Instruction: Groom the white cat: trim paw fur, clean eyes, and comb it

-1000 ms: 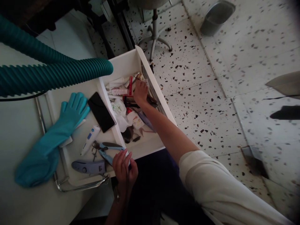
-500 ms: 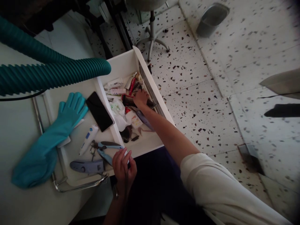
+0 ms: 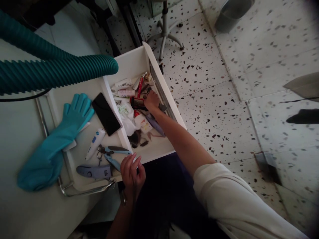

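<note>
My right hand [image 3: 152,100] reaches into the open white drawer [image 3: 159,154], its fingers curled down on a dark item among loose tools; the fingertips are hidden. Around it lie a red-handled tool [image 3: 140,85], tubes [image 3: 126,93], a crumpled plastic bag [image 3: 128,121], a white container with a red part [image 3: 144,124] and a lavender tool [image 3: 156,125]. My left hand [image 3: 132,172] is bent at the drawer's near edge, fingers curled around something mostly hidden. Close to it are blue-handled nail clippers [image 3: 113,156] and a lavender trimmer [image 3: 94,171].
On the tray left of the drawer lie a black phone [image 3: 106,114], a teal rubber glove [image 3: 56,142] and a white device with a paw mark [image 3: 95,142]. A green corrugated hose [image 3: 74,73] hangs over it. A stool base [image 3: 164,33] and bin [image 3: 233,15] stand on the floor.
The view has shifted slightly, so the surroundings sit a little differently. My right hand stays in the drawer on the dark item, and my left hand remains near the edge.
</note>
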A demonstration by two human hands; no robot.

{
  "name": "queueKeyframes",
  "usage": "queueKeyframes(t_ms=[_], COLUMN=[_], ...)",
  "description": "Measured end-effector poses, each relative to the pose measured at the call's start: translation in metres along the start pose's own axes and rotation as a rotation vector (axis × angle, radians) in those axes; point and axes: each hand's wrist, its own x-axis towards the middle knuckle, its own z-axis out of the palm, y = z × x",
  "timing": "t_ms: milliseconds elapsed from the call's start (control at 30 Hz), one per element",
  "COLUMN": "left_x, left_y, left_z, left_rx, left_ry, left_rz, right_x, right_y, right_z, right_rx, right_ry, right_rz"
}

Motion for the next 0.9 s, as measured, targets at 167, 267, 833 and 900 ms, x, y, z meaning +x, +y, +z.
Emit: queueKeyframes(t_ms=[167,267,833,900], left_x=[-0.001,-0.001,-0.001,-0.004], left_y=[-0.002,-0.001,0.003,0.002], left_z=[0.003,0.005,0.01,0.01], left_rx=[-0.009,-0.014,-0.03,-0.025], left_ry=[0.012,0.035,0.029,0.014], left_rz=[0.025,0.012,-0.05,-0.09], right_x=[-0.018,-0.032,-0.091,-0.062], right_y=[-0.011,-0.015,0.166,0.157], right_z=[-0.023,-0.05,-0.105,-0.094], right_rx=[0.015,0.104,0.637,0.593], right_ry=[0.05,0.032,-0.152,-0.12], right_rz=[-0.047,-0.216,0.116,0.077])
